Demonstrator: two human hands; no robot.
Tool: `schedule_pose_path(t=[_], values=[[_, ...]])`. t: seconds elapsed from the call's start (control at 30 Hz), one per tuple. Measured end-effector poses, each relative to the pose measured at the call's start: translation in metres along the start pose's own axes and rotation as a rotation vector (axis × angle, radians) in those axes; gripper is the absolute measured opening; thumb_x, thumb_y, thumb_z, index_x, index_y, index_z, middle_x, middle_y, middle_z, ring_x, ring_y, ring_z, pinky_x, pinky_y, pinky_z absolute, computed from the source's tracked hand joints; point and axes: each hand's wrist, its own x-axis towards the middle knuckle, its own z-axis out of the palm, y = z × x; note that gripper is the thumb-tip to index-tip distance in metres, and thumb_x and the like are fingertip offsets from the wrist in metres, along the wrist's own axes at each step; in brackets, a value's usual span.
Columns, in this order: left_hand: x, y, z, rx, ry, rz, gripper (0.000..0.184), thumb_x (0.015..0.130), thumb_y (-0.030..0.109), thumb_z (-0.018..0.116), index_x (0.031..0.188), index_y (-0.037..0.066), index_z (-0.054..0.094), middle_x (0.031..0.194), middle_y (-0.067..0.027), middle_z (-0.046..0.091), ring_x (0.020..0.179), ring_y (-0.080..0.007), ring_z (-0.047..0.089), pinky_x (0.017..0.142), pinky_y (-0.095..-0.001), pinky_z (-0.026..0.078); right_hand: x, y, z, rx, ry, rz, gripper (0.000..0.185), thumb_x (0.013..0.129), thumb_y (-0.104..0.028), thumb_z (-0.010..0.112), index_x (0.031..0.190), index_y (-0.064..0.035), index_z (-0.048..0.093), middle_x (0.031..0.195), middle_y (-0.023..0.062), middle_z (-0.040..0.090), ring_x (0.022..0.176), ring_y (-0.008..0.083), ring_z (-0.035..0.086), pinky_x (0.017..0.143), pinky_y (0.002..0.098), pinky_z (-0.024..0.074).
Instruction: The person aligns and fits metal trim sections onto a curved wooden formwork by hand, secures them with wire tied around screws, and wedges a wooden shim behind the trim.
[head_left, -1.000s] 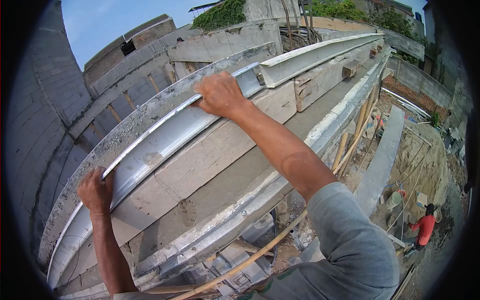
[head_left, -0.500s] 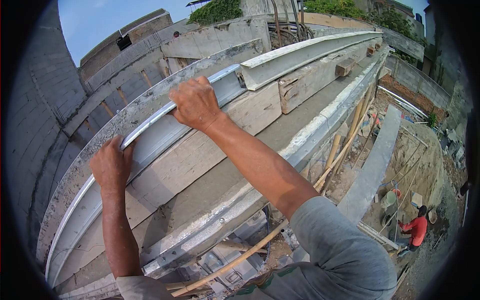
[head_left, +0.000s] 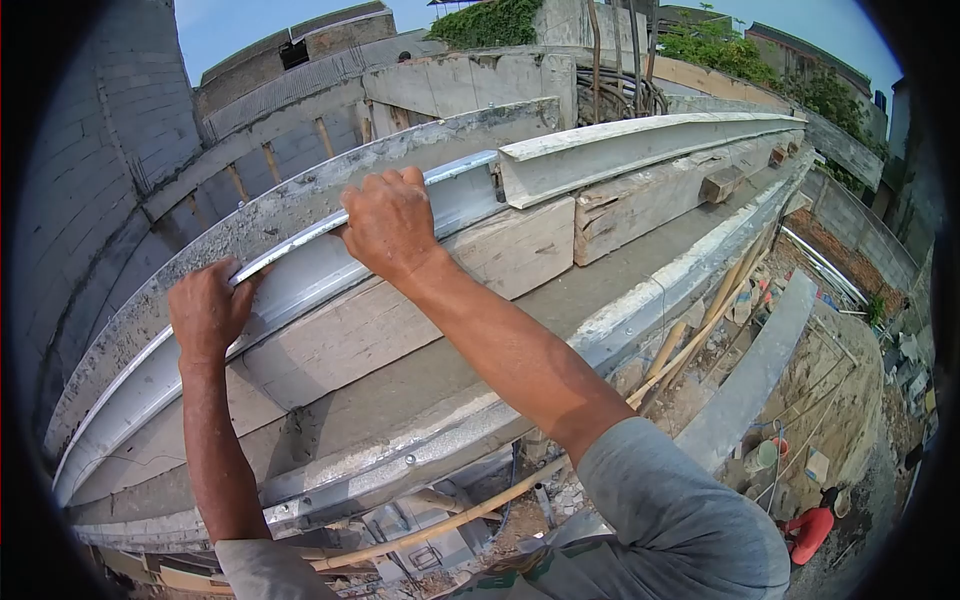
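Observation:
A long, shiny metal channel (head_left: 312,283) lies along the top of the concrete wall. My left hand (head_left: 208,308) is closed over its upper lip, thumb on the near side. Farther up the same lip, my right hand (head_left: 388,225) is wrapped around the edge, its fingertips hidden behind the metal. The channel's far end meets a dull white channel (head_left: 640,155); whether the two touch I cannot tell. Below the shiny channel, a wooden plank (head_left: 505,258) stands on edge along the concrete.
A bolted metal strip (head_left: 440,440) runs along the near edge of the wall. Beyond it the ground drops to rubble, with a bamboo pole (head_left: 450,522) and a grey slab (head_left: 750,370). Down at the right is a person in a red shirt (head_left: 812,530). A wooden block (head_left: 722,184) sits farther along.
My view has tilted and shifted, so the wall and channels sit differently in the picture. Both hands keep their hold on the shiny channel. The person in red appears lower.

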Motion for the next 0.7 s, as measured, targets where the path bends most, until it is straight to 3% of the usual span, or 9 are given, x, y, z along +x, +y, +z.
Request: schedule_pose_path(t=[0.07, 0.17, 0.27, 0.37, 0.5, 0.6, 0.7], values=[[0.0, 0.001, -0.003, 0.017, -0.043, -0.014, 0.039, 0.08, 0.045, 0.071, 0.083, 0.006, 0.071, 0.072, -0.0134, 0.067, 0.064, -0.0287, 0.066, 0.06, -0.0398, 0.05, -0.002, -0.001, -0.003, 0.027, 0.018, -0.001, 0.007, 0.065, -0.005, 0.068, 0.072, -0.0047, 0.07, 0.067, 0.0103, 0.061, 0.071, 0.0244, 0.059, 0.074, 0.0393, 0.0393], [0.005, 0.013, -0.014, 0.028, -0.214, -0.133, 0.039, 0.079, 0.044, 0.073, 0.089, 0.006, 0.072, 0.075, -0.0136, 0.068, 0.068, -0.0284, 0.066, 0.068, -0.0392, 0.051, -0.001, 0.0, -0.003, 0.04, 0.028, 0.016, 0.006, 0.065, -0.005, 0.067, 0.071, -0.0048, 0.07, 0.066, 0.0106, 0.061, 0.071, 0.0249, 0.059, 0.075, 0.0392, 0.0393], [-0.001, 0.001, 0.015, 0.047, 0.315, 0.209, 0.029, 0.082, 0.032, 0.07, 0.098, 0.008, 0.069, 0.082, -0.0145, 0.068, 0.075, -0.0336, 0.065, 0.073, -0.0423, 0.049, 0.0, 0.0, -0.004, 0.039, -0.012, 0.026, 0.005, 0.066, -0.006, 0.067, 0.07, -0.0052, 0.07, 0.067, 0.0109, 0.062, 0.071, 0.0252, 0.06, 0.075, 0.0393, 0.0393], [0.01, 0.047, 0.007, 0.017, 0.298, 0.175, 0.038, 0.083, 0.033, 0.069, 0.111, 0.007, 0.066, 0.09, -0.0135, 0.069, 0.08, -0.0302, 0.066, 0.084, -0.0409, 0.047, 0.0, -0.003, -0.007, 0.015, -0.031, 0.058, 0.005, 0.067, -0.007, 0.067, 0.071, -0.0055, 0.07, 0.07, 0.0115, 0.064, 0.073, 0.0259, 0.061, 0.075, 0.0394, 0.04], [0.019, 0.09, 0.012, -0.155, 0.111, 0.137, 0.033, 0.085, 0.026, 0.066, 0.111, 0.007, 0.065, 0.087, -0.0142, 0.069, 0.078, -0.0309, 0.067, 0.076, -0.0411, 0.049, 0.003, -0.003, -0.01, -0.014, -0.049, 0.05, 0.006, 0.069, -0.01, 0.069, 0.074, -0.0062, 0.07, 0.074, 0.0115, 0.067, 0.08, 0.0244, 0.064, 0.082, 0.0386, 0.0404], [0.019, 0.086, 0.006, -0.22, 0.046, 0.141, 0.026, 0.085, 0.025, 0.065, 0.103, 0.007, 0.067, 0.084, -0.0143, 0.069, 0.074, -0.0314, 0.067, 0.069, -0.0414, 0.051, 0.005, 0.0, -0.025, -0.007, -0.225, 0.024, 0.021, 0.071, -0.015, 0.073, 0.088, -0.0036, 0.07, 0.08, 0.0126, 0.068, 0.085, 0.0278, 0.065, 0.081, 0.0399, 0.0433], [0.028, 0.08, 0.007, -0.195, -0.017, 0.14, 0.022, 0.085, 0.027, 0.066, 0.094, 0.007, 0.068, 0.082, -0.0142, 0.069, 0.07, -0.0315, 0.067, 0.064, -0.0417, 0.051, 0.004, 0.019, -0.038, 0.057, -0.362, -0.118, 0.034, 0.078, -0.026, 0.073, 0.102, -0.0036, 0.069, 0.094, 0.0159, 0.07, 0.093, 0.0315, 0.065, 0.088, 0.041, 0.045]])
